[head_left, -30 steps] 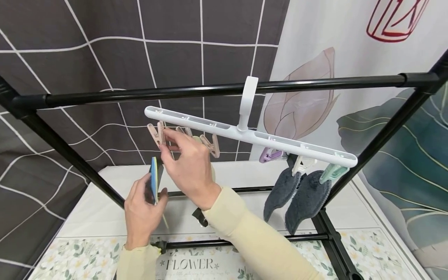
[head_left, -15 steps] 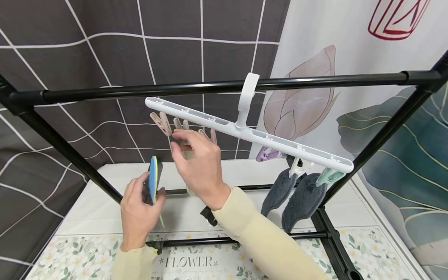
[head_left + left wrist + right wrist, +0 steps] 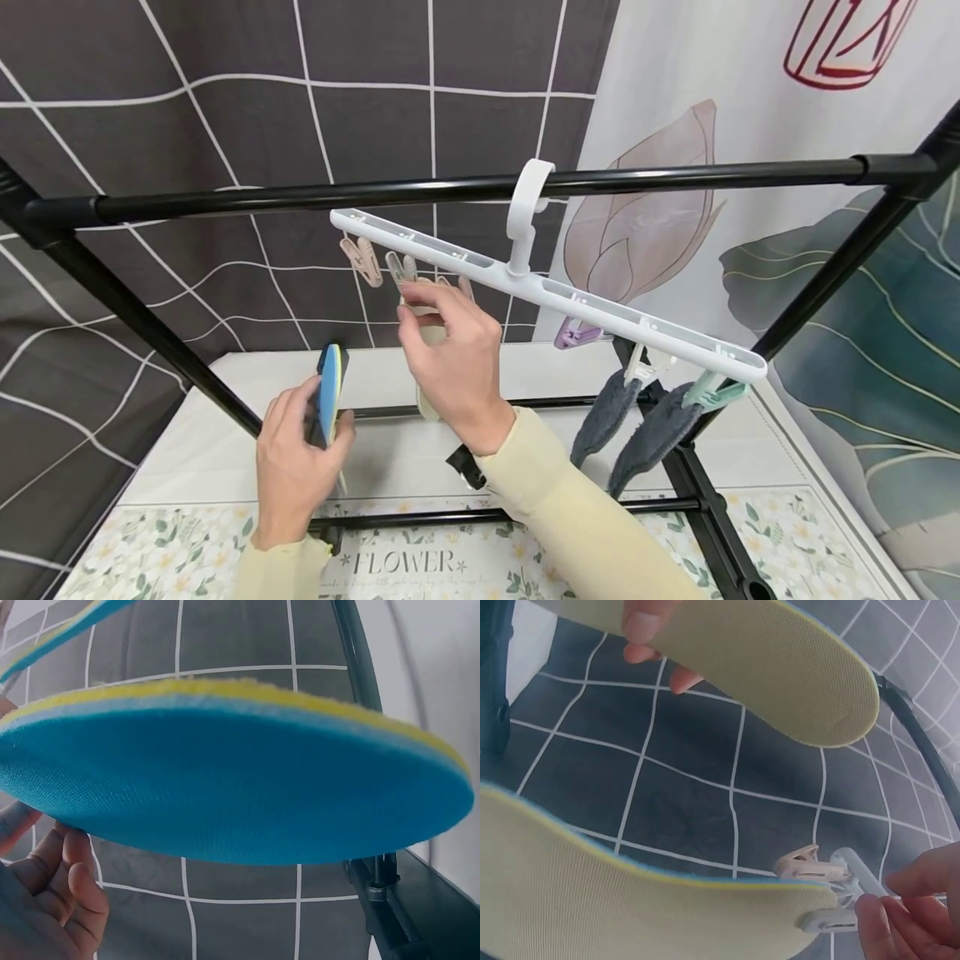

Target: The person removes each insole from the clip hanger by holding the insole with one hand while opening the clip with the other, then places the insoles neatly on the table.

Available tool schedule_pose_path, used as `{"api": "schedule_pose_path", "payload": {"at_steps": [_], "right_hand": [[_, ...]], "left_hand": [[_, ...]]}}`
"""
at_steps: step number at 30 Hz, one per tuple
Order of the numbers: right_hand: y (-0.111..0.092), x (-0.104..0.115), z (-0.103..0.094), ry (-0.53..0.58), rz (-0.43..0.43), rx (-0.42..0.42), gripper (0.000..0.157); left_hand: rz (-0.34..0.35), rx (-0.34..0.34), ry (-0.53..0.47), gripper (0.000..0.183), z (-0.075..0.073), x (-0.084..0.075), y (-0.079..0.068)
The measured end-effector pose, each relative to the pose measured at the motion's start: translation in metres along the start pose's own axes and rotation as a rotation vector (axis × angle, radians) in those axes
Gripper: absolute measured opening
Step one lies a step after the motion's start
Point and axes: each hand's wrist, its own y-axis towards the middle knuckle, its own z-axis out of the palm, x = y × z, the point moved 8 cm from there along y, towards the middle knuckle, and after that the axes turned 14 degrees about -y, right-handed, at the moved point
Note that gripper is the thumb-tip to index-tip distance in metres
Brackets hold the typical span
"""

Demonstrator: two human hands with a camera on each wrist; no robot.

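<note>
In the head view my left hand [image 3: 296, 458] holds an insole [image 3: 330, 392] with a blue face and yellow edge, thumb on one side and fingers on the other. Its beige face shows in the right wrist view. My right hand [image 3: 453, 358] is under the left half of a white clip hanger [image 3: 465, 262]. In the right wrist view its thumb and fingers pinch a grey-white clip [image 3: 829, 922], which sits on the end of a second beige insole [image 3: 667, 915]. In the head view that insole is largely behind the right hand.
The hanger hooks over a black rail [image 3: 300, 200]. A pink clip [image 3: 362, 260] hangs at its left end, a purple clip [image 3: 577, 333] right of middle. Two dark grey fuzzy pieces [image 3: 652, 437] hang from white and green clips. A lower black bar [image 3: 420, 521] crosses below.
My right hand has moved right, from beside the pink clip to the grey-white one. The hanger has shifted slightly right, and its hook has turned. The left hand keeps hold of its insole.
</note>
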Motion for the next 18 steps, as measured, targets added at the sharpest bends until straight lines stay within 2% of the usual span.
{"api": "schedule_pose_path", "payload": {"at_steps": [7,11,18], "right_hand": [[-0.003,-0.005,-0.015,0.007,0.021,-0.079,0.009],[-0.006,-0.011,-0.024,-0.009,0.053,-0.116,0.008],[-0.015,-0.025,-0.031,-0.022,0.116,-0.141,0.009]], "left_hand": [[0.006,0.031,-0.002,0.049,0.001,-0.003,-0.002],[-0.019,0.063,-0.001,0.048,0.002,-0.003,-0.003],[-0.031,0.095,0.014,0.048,0.003,-0.005,-0.006]]}}
